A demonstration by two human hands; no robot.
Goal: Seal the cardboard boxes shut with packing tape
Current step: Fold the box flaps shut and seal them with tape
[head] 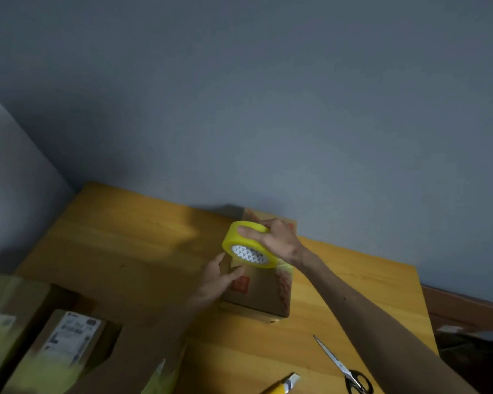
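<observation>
Gripping the yellow packing tape roll (233,238), the right hand (278,240) has its thumb across the outer rim and its fingers curled round the far side, holding the roll tilted just above the small cardboard box (256,291). The left hand (215,280) rests on the box top, its fingers fairly straight, thumb laid on the cardboard and forefinger up against the roll. Whether it pins down a loose tape end is too blurred to tell.

The roll looks light and rigid, and is best held by rim and core as it is here; its film is probably thin, sticky and apt to fold onto itself. The box seems light enough to slide when tape is pulled, so it needs steadying from above.

It stands near the back of a smooth wooden desk (125,237), close to a plain blue-grey wall (268,109). Scissors (345,368) lie near the front edge, and a labelled box (66,342) sits at the left.
</observation>
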